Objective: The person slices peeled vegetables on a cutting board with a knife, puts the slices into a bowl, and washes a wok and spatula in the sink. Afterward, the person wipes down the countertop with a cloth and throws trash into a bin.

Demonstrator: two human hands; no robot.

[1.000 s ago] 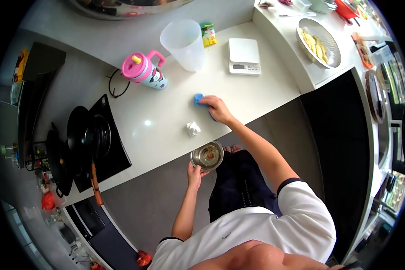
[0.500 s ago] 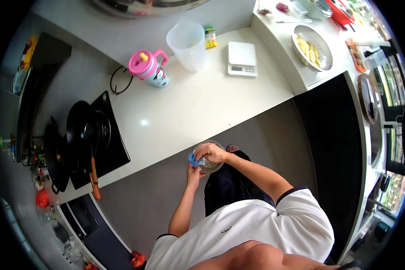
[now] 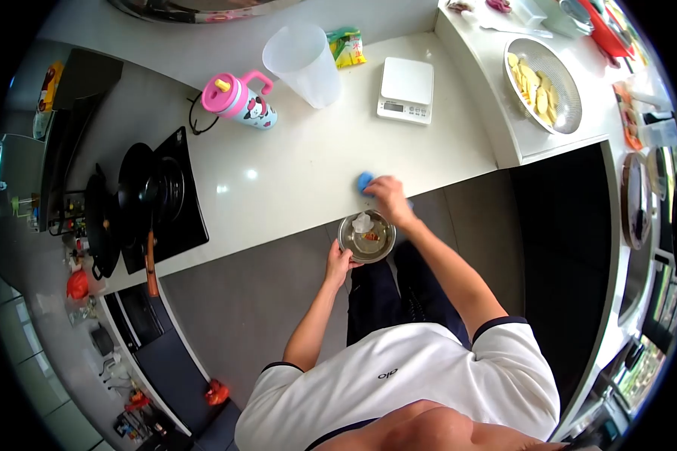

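My left hand (image 3: pixel 338 263) grips a round metal bowl (image 3: pixel 344 239) by its left side, just in front of the counter edge. Inside it lie a crumpled whitish, see-through piece (image 3: pixel 362 223) and a few small orange-red scraps (image 3: pixel 371 236). Above the far rim, my right hand (image 3: pixel 388 197) is closed around a blue cloth (image 3: pixel 365 181) at the front edge of the white counter (image 3: pixel 301 177). Part of the cloth is hidden under the fingers.
On the counter stand a white kitchen scale (image 3: pixel 406 86), a translucent pitcher (image 3: pixel 302 64), a yellow-green packet (image 3: pixel 346 48) and a pink-lidded tumbler (image 3: pixel 241 103). A colander (image 3: pixel 572 98) of pale slices sits on the right ledge. Black pans (image 3: pixel 135 180) rest on the left cooktop.
My right hand has moved with the blue cloth from over the bowl to the counter edge. The left hand holds the bowl a little farther forward, and its inside now shows.
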